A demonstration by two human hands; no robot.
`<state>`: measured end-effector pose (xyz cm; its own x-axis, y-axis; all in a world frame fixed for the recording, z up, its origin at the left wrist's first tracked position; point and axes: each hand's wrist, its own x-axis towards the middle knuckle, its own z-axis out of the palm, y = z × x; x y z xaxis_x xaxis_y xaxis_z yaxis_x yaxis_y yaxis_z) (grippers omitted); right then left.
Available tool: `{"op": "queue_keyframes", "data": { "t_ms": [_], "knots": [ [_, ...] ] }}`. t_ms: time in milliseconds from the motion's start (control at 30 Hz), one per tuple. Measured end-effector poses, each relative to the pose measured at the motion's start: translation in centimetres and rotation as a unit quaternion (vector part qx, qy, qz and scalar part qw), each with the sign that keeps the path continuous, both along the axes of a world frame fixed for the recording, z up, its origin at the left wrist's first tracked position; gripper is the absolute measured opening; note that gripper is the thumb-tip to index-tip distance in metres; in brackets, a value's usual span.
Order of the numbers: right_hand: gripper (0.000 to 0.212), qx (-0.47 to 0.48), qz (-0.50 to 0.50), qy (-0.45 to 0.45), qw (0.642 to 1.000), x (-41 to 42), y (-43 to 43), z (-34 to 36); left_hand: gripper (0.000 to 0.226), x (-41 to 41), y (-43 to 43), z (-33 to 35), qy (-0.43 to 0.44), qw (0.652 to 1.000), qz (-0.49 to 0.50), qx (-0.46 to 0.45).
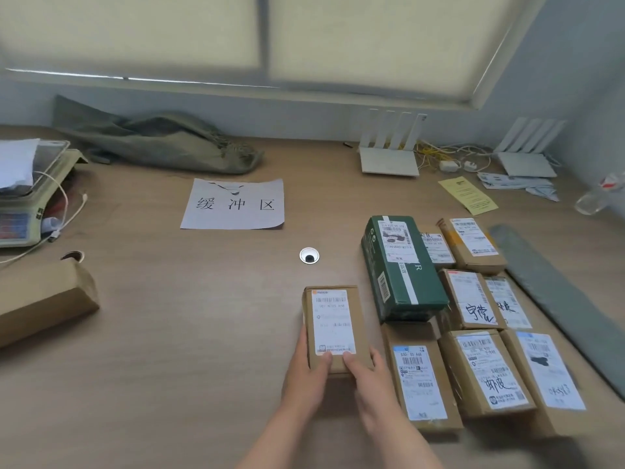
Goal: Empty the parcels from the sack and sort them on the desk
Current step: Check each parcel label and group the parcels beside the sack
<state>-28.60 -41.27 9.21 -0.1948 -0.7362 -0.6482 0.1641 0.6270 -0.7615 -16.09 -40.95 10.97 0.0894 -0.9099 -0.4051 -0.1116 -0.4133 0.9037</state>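
A small brown parcel [333, 328] with a white label stands on the wooden desk [189, 333], just left of the sorted group. My left hand [309, 370] and my right hand [370, 377] both grip its near end, thumbs on top. To the right, several labelled brown parcels [487, 374] lie in rows, with a green box [402, 269] resting on them. The olive sack [159, 143] lies limp and flat at the back left of the desk.
A paper sign [233, 204] with printed characters lies mid-desk. A scale [30, 194] with cables and a brown box [44, 299] sit at the left. Two white routers [389, 154] with wires, a yellow slip [468, 194], a grey padded bag [554, 299] and a cable grommet [309, 255] are also here.
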Motion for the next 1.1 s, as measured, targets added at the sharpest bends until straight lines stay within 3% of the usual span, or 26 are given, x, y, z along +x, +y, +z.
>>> {"op": "queue_keyframes", "data": {
  "t_ms": [67,133,267,367,733,1100],
  "knots": [
    [0.106,0.018,-0.031,-0.018,0.999,-0.9,-1.4,-3.2,0.067,-0.5,-1.1,0.1,-0.015,1.000,-0.002,0.000],
    [0.118,0.036,-0.059,-0.045,0.997,-0.9,-2.8,-3.7,0.070,-0.8,-2.5,-0.2,-0.032,0.999,-0.010,0.002],
    [0.044,0.042,-0.133,-0.092,0.986,0.2,-5.5,0.8,0.078,-1.1,-6.2,-1.4,-0.036,0.999,-0.035,-0.006],
    [0.021,0.043,-0.177,-0.142,0.973,0.5,-7.6,1.4,0.076,-1.6,-8.9,-1.9,-0.038,0.998,-0.053,-0.019],
    [0.027,0.023,-0.219,-0.142,0.965,0.9,-15.2,0.9,0.073,-3.4,-17.0,-2.0,-0.073,0.995,-0.056,-0.027],
    [0.024,0.015,-0.206,-0.158,0.966,0.6,-17.1,-0.7,0.076,-3.6,-19.0,-2.2,-0.095,0.992,-0.079,-0.018]
  ]
}}
